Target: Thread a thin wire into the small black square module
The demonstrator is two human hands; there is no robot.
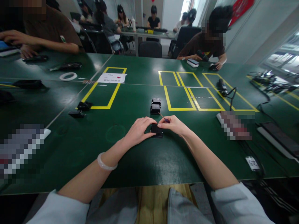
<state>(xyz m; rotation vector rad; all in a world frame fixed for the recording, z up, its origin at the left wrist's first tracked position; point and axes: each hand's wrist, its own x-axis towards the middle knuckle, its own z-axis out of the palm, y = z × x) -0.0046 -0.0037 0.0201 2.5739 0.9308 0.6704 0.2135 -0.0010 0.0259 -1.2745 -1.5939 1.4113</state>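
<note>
A small black block-like part (157, 128) is on the green table in front of me. My left hand (140, 130) grips it from the left, thumb at its near side and fingers at its far side. Between the thumb and fingers of my right hand (172, 125) is a thin screwdriver (166, 120), its slim shaft slanting up and left, away from the part. Just beyond stand two similar black parts, a nearer one (155, 108) and a farther one (156, 101), close together.
Yellow tape outlines (182, 109) mark the green table (140, 168). Black pieces (78, 114) lie left, near a white tape roll (68, 76) and a paper sheet (112, 78). Cables (263, 102) and a tablet-like device (277, 140) are at right. Other people sit across the table.
</note>
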